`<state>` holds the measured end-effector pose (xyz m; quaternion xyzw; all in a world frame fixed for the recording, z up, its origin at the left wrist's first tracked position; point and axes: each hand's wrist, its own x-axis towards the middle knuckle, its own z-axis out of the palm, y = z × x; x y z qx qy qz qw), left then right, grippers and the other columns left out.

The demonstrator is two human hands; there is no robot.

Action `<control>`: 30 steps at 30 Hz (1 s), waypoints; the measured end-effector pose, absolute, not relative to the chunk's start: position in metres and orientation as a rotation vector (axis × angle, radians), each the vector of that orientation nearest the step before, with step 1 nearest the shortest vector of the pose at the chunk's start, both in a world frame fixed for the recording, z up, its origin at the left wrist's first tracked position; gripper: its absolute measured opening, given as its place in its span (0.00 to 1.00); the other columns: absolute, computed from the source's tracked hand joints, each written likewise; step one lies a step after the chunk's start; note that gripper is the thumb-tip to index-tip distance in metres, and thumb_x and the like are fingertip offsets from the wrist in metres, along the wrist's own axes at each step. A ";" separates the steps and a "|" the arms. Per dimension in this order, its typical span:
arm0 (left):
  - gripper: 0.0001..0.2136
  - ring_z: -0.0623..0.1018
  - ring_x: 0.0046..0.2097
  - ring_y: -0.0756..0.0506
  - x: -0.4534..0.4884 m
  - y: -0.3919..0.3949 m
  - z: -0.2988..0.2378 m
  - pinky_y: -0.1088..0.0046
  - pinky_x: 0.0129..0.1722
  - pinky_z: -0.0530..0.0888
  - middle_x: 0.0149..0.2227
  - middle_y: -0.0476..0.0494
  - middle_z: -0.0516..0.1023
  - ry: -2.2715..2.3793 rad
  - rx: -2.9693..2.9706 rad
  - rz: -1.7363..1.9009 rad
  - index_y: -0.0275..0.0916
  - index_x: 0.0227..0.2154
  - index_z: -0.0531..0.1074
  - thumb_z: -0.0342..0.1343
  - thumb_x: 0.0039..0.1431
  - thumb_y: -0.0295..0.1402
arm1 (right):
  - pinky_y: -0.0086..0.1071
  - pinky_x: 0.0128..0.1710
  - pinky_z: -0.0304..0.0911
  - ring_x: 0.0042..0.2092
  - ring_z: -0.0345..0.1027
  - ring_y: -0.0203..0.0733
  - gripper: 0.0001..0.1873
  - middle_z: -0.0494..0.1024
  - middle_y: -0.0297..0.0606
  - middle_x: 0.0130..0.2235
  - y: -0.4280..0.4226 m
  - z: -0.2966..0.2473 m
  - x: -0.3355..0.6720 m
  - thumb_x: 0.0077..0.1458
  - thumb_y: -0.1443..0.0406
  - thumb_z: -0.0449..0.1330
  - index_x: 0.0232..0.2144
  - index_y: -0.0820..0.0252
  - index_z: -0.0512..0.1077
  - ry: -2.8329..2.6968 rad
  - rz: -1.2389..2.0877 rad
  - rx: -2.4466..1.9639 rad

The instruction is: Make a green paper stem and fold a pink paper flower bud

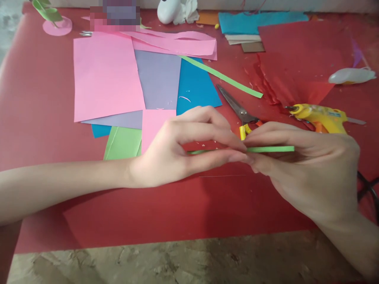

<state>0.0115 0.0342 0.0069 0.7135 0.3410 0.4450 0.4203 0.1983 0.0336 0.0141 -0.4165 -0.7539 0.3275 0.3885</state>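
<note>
A narrow green paper strip point(271, 149) runs level between my two hands, above the red table. My left hand point(192, 146) pinches it between thumb and fingers near the middle. Close against those fingertips, my right hand point(308, 165) also pinches the strip, and its right end sticks out in front of that palm. Just behind my hands lie scissors point(241, 112), with blades pointing away to the left. A second green strip point(225, 77) rests flat beyond them. Part of the held strip is hidden by my fingers.
Pink sheets point(108, 79), a purple-grey sheet point(160, 79), a blue sheet point(195, 90) and a green sheet point(124, 144) overlap at left. A yellow glue gun point(319, 116) lies at right. Behind it are a white bottle point(351, 75) and red crepe-like material point(266, 86).
</note>
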 end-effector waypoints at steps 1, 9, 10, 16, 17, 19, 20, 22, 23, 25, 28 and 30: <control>0.04 0.75 0.35 0.51 0.012 0.034 0.006 0.74 0.39 0.73 0.31 0.48 0.77 0.855 1.788 1.116 0.41 0.25 0.78 0.60 0.53 0.29 | 0.15 0.23 0.61 0.29 0.67 0.22 0.09 0.76 0.21 0.29 0.033 0.014 0.198 0.45 0.71 0.67 0.29 0.53 0.76 -1.933 0.794 -1.065; 0.07 0.73 0.32 0.50 0.012 0.036 0.014 0.70 0.40 0.71 0.28 0.49 0.78 0.918 1.978 1.051 0.40 0.21 0.75 0.59 0.52 0.26 | 0.16 0.25 0.62 0.29 0.67 0.22 0.07 0.75 0.21 0.28 0.030 0.016 0.196 0.45 0.70 0.67 0.26 0.56 0.73 -2.060 0.584 -1.063; 0.07 0.72 0.32 0.50 0.011 0.037 0.015 0.70 0.39 0.70 0.27 0.49 0.77 0.905 2.005 1.059 0.39 0.21 0.75 0.59 0.52 0.26 | 0.17 0.24 0.62 0.28 0.66 0.22 0.06 0.75 0.21 0.28 0.030 0.016 0.196 0.46 0.69 0.67 0.26 0.57 0.73 -2.078 0.576 -1.060; 0.06 0.74 0.33 0.50 0.011 0.037 0.010 0.71 0.40 0.70 0.28 0.47 0.77 0.929 2.012 1.099 0.38 0.25 0.73 0.57 0.56 0.26 | 0.18 0.23 0.62 0.28 0.65 0.22 0.05 0.75 0.21 0.29 0.030 0.015 0.196 0.48 0.68 0.65 0.29 0.54 0.74 -2.087 0.558 -1.064; 0.05 0.74 0.33 0.50 0.011 0.038 0.008 0.71 0.39 0.71 0.28 0.48 0.77 0.907 2.041 1.118 0.38 0.25 0.74 0.57 0.56 0.27 | 0.18 0.24 0.62 0.28 0.66 0.22 0.04 0.76 0.20 0.29 0.030 0.015 0.196 0.49 0.68 0.65 0.29 0.54 0.74 -2.091 0.554 -1.067; 0.04 0.74 0.32 0.50 0.010 0.039 0.005 0.71 0.38 0.71 0.28 0.48 0.78 0.843 2.131 1.141 0.38 0.27 0.74 0.57 0.56 0.29 | 0.19 0.24 0.62 0.28 0.65 0.22 0.04 0.75 0.20 0.29 0.030 0.015 0.197 0.49 0.67 0.65 0.29 0.54 0.73 -2.101 0.533 -1.080; 0.03 0.74 0.32 0.50 0.009 0.040 0.004 0.70 0.38 0.71 0.29 0.48 0.78 0.815 2.179 1.148 0.38 0.28 0.74 0.58 0.56 0.29 | 0.19 0.23 0.61 0.28 0.65 0.22 0.04 0.75 0.19 0.29 0.031 0.015 0.197 0.49 0.66 0.65 0.28 0.54 0.72 -2.106 0.518 -1.090; 0.03 0.74 0.33 0.50 0.008 0.040 0.003 0.70 0.38 0.70 0.29 0.47 0.78 0.794 2.258 1.151 0.37 0.28 0.74 0.58 0.56 0.30 | 0.20 0.22 0.59 0.28 0.64 0.21 0.05 0.74 0.18 0.28 0.031 0.016 0.198 0.49 0.67 0.65 0.28 0.54 0.72 -2.118 0.501 -1.099; 0.03 0.74 0.33 0.50 0.008 0.040 0.003 0.69 0.38 0.70 0.29 0.47 0.78 0.804 2.281 1.137 0.37 0.28 0.74 0.58 0.56 0.29 | 0.20 0.22 0.59 0.28 0.64 0.21 0.05 0.73 0.18 0.28 0.031 0.016 0.198 0.49 0.67 0.65 0.27 0.54 0.71 -2.120 0.500 -1.099; 0.04 0.75 0.34 0.49 0.008 0.040 0.003 0.68 0.40 0.70 0.29 0.47 0.77 0.803 2.298 1.116 0.37 0.27 0.73 0.57 0.56 0.28 | 0.20 0.22 0.58 0.28 0.63 0.20 0.05 0.73 0.18 0.27 0.030 0.016 0.197 0.50 0.65 0.65 0.26 0.55 0.70 -2.123 0.505 -1.099; 0.05 0.75 0.34 0.50 0.009 0.039 0.003 0.70 0.40 0.70 0.28 0.49 0.76 0.799 2.259 1.092 0.37 0.27 0.71 0.55 0.58 0.26 | 0.19 0.23 0.59 0.28 0.63 0.19 0.05 0.73 0.17 0.28 0.029 0.016 0.195 0.51 0.64 0.64 0.27 0.54 0.70 -2.126 0.500 -1.101; 0.05 0.75 0.35 0.51 0.010 0.039 0.002 0.72 0.39 0.71 0.29 0.50 0.76 0.843 2.203 1.116 0.38 0.28 0.69 0.53 0.60 0.26 | 0.18 0.24 0.61 0.29 0.64 0.19 0.04 0.74 0.16 0.29 0.028 0.016 0.195 0.51 0.65 0.64 0.28 0.53 0.71 -2.121 0.488 -1.111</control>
